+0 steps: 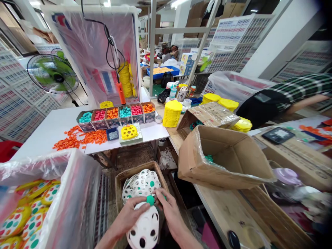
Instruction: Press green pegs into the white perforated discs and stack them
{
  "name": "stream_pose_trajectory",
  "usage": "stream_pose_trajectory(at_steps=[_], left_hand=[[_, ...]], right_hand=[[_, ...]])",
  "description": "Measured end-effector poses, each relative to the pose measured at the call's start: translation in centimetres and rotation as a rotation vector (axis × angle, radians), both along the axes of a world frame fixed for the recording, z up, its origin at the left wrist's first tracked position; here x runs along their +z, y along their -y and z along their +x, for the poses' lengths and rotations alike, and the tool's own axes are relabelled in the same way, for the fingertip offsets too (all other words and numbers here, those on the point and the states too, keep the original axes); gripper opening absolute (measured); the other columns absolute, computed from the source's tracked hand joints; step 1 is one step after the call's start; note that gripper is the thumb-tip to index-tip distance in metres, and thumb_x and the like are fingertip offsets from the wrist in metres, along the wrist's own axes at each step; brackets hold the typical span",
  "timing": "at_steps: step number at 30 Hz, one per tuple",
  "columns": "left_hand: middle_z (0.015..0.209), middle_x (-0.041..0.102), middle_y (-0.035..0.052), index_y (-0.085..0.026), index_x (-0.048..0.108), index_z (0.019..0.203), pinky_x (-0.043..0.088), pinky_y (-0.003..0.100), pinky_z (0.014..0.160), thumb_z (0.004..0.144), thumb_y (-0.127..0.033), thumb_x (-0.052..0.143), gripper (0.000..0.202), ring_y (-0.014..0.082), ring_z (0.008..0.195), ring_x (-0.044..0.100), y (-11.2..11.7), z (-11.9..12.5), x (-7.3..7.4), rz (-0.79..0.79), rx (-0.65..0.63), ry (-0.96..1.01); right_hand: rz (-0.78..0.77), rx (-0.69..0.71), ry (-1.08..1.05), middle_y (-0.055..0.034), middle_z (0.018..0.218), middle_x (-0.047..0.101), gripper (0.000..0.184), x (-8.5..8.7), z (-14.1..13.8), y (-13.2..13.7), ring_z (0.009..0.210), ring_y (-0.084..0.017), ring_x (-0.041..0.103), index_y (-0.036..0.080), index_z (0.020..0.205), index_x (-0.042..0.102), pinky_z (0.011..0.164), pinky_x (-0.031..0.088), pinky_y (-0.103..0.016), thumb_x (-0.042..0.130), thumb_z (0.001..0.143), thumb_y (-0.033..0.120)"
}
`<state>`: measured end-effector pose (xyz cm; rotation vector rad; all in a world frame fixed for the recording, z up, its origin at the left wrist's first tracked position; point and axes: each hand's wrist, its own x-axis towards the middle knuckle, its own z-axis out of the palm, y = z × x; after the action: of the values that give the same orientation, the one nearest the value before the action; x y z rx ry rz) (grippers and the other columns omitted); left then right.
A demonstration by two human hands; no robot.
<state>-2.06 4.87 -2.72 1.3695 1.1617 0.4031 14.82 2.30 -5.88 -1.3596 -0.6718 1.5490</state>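
My left hand [129, 217] is wrapped round a white plastic disc with round holes [145, 230], held low at the bottom centre. My right hand [169, 211] pinches a small green round piece [150, 200] at the disc's top edge. Both hands hover over a cardboard box of white perforated discs [141, 184], some with green pieces in their holes.
A large open cardboard box [225, 159] lies on the wooden bench at right. A plastic-lined bin of yellow discs with coloured dots [31, 214] stands at left. Trays of coloured pieces [116, 114], loose orange pieces [77, 138], yellow disc stacks [172, 113] and a fan [53, 73] lie beyond. Another person [285, 95] bends at right.
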Motion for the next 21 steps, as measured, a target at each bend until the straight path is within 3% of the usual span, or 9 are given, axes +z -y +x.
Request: stream_pose_trajectory(at_steps=[3,9,13,17,21], left_hand=[[0.099,0.077,0.0043,-0.02,0.076,0.103,0.048,0.029,0.085,0.086,-0.051,0.058,0.04,0.0243,0.095,0.065,-0.2,-0.1,0.0,0.013,0.01,0.001],[0.105,0.076,0.0062,-0.017,0.075,0.102,0.049,0.031,0.085,0.086,-0.05,0.057,0.041,0.0241,0.096,0.064,-1.1,0.1,0.1,-0.016,0.081,0.035],[0.101,0.075,0.0063,-0.016,0.074,0.1,0.049,0.03,0.081,0.085,-0.051,0.059,0.041,0.0228,0.092,0.064,-1.4,0.0,0.7,-0.061,0.117,0.058],[0.105,0.073,0.0059,-0.021,0.067,0.118,0.05,0.028,0.076,0.082,-0.048,0.066,0.045,0.0201,0.088,0.065,-1.0,-0.6,1.3,-0.195,0.139,0.2],[0.107,0.073,0.0077,-0.02,0.061,0.124,0.05,0.027,0.072,0.078,-0.042,0.073,0.052,0.0187,0.086,0.067,-0.4,-1.2,1.1,-0.374,0.222,0.344]], right_hand=[[0.053,0.117,0.068,-0.0015,0.077,0.066,0.032,0.5,0.8,0.1,0.075,-0.018,0.056,0.018,0.081,0.072,0.068,0.043,-0.026,0.075,0.072,0.048],[0.004,0.028,-0.069,0.0,0.071,0.063,0.035,1.4,0.8,-0.4,0.069,-0.016,0.054,0.018,0.078,0.067,0.062,0.042,-0.025,0.077,0.069,0.051],[0.065,0.061,-0.073,-0.0003,0.073,0.062,0.034,1.7,1.1,-0.7,0.069,-0.015,0.052,0.017,0.077,0.066,0.063,0.042,-0.025,0.076,0.072,0.049],[0.023,0.019,-0.113,0.0019,0.069,0.06,0.033,1.8,1.3,-0.7,0.064,-0.012,0.049,0.018,0.079,0.064,0.06,0.04,-0.023,0.077,0.073,0.047],[-0.046,-0.043,-0.169,0.0064,0.057,0.049,0.037,1.8,1.3,-0.3,0.054,-0.008,0.04,0.018,0.074,0.061,0.052,0.033,-0.019,0.08,0.069,0.049]])
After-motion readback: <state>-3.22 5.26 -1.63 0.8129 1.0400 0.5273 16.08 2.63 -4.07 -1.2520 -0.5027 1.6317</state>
